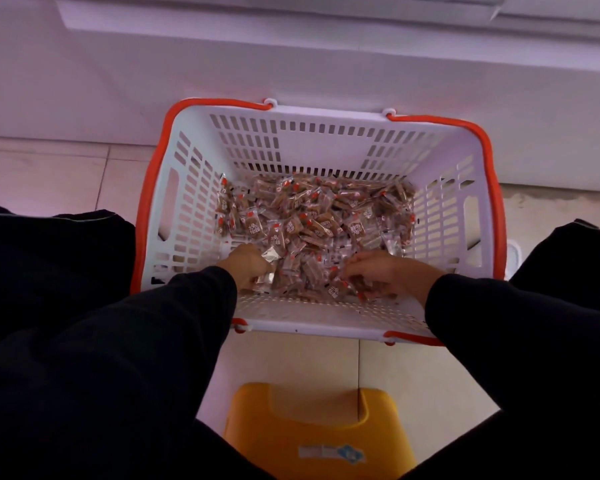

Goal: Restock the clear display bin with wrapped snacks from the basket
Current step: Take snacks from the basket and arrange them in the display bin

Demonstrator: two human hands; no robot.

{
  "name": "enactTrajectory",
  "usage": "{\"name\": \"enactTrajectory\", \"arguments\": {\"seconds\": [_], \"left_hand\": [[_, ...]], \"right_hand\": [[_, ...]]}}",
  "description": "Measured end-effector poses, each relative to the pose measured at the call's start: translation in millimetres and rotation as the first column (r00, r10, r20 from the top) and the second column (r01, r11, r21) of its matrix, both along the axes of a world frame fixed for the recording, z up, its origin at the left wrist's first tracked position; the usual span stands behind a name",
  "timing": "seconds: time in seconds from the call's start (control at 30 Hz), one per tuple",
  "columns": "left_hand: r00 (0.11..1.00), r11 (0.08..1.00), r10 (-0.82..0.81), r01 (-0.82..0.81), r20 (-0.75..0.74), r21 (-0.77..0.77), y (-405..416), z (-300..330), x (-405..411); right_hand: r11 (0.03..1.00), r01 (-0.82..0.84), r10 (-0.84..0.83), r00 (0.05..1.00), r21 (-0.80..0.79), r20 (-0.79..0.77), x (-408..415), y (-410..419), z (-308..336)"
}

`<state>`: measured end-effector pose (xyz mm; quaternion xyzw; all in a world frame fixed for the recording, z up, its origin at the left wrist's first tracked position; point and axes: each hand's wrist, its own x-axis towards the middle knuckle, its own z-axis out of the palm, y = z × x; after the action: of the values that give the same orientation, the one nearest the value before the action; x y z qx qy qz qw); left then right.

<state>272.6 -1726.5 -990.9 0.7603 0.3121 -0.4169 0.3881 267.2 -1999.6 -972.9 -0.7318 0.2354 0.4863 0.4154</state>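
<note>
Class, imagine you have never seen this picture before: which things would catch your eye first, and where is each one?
First comes the white basket with orange handles, standing mid-frame on the tiled floor, its bottom covered in small wrapped snacks. Next, the left hand and right hand, in dark sleeves, both gathering snacks at the basket's near side. Below, between the knees, sits a yellow stool.

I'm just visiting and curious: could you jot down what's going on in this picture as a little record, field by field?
place: tiled floor beside a white cabinet base
container: white basket with orange handles, slotted walls
contents: a heap of small wrapped snacks covering the basket bottom
left hand: inside the basket, fingers curled round a few snacks
right hand: inside the basket, fingers gathering snacks
seat: yellow stool below, between the person's legs
clear display bin: not in view
stage: scooping snacks up, none moved out yet
</note>
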Motion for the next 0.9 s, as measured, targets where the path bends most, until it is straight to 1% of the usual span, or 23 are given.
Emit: {"name": "enactTrajectory", "arguments": {"seconds": [0.1, 0.17, 0.2, 0.33, 0.4, 0.47, 0.5, 0.57, 0.63, 0.7, 0.73, 0.8, 0.83, 0.9], "left_hand": [[0.984, 0.979, 0.162, -0.169, -0.070, -0.118, 3.4, 7.2, -1.1], [0.980, 0.970, 0.193, -0.199, -0.057, -0.138, 8.2, 12.4, 0.8], [0.981, 0.966, 0.190, -0.195, -0.044, -0.168, 9.5, 17.7, 2.7], [0.987, 0.904, 0.158, -0.152, -0.018, -0.401, 4.1, 58.7, 15.0], [0.992, 0.853, 0.121, -0.120, -0.030, -0.509, -3.6, 87.2, 24.7], [0.997, 0.804, 0.077, -0.057, 0.008, -0.591, -9.5, 114.1, 37.2], [0.998, 0.796, 0.045, -0.006, 0.049, -0.606, -10.7, 128.4, 44.1], [0.989, 0.806, -0.053, 0.124, 0.138, -0.579, -10.9, 163.4, 57.0], [0.956, 0.822, -0.191, 0.280, 0.222, -0.495, -11.1, 203.7, 67.2], [0.882, 0.822, -0.335, 0.445, 0.331, -0.355, -10.9, 246.4, 74.5], [0.840, 0.813, -0.379, 0.503, 0.389, -0.293, -9.8, 266.6, 76.7], [0.789, 0.804, -0.382, 0.541, 0.481, -0.248, -5.2, 304.2, 77.3], [0.785, 0.806, -0.352, 0.531, 0.510, -0.262, -2.4, 320.9, 75.4], [0.817, 0.814, -0.237, 0.462, 0.525, -0.351, 1.7, 348.9, 68.2]], "right_hand": [[0.977, -0.202, 0.207, 0.975, -0.067, 0.080, -1.7, 5.0, -1.3], [0.974, -0.211, 0.220, 0.968, -0.081, 0.122, 0.2, 7.9, 2.4], [0.976, -0.201, 0.211, 0.967, -0.083, 0.141, 2.8, 8.0, 7.4], [0.976, -0.214, 0.215, 0.949, -0.026, 0.229, 19.5, 2.6, 42.5], [0.968, -0.242, 0.249, 0.927, -0.059, 0.282, 27.5, -2.0, 62.5], [0.958, -0.275, 0.286, 0.906, -0.079, 0.313, 35.5, -5.0, 84.5], [0.957, -0.284, 0.287, 0.906, -0.055, 0.312, 39.9, -5.6, 95.7], [0.949, -0.315, 0.306, 0.897, -0.023, 0.319, 48.2, -6.2, 122.8], [0.933, -0.357, 0.345, 0.870, -0.033, 0.352, 55.9, -4.6, 153.8], [0.924, -0.382, 0.350, 0.852, 0.006, 0.388, 61.6, -1.6, 190.0], [0.924, -0.383, 0.341, 0.844, 0.019, 0.413, 63.9, -1.0, 209.7], [0.922, -0.385, 0.320, 0.816, 0.040, 0.482, 68.1, -0.2, 253.5], [0.919, -0.387, 0.296, 0.803, 0.075, 0.518, 70.9, -0.1, 276.8], [0.912, -0.352, 0.183, 0.809, 0.212, 0.558, 73.6, -0.2, 323.4]]}}
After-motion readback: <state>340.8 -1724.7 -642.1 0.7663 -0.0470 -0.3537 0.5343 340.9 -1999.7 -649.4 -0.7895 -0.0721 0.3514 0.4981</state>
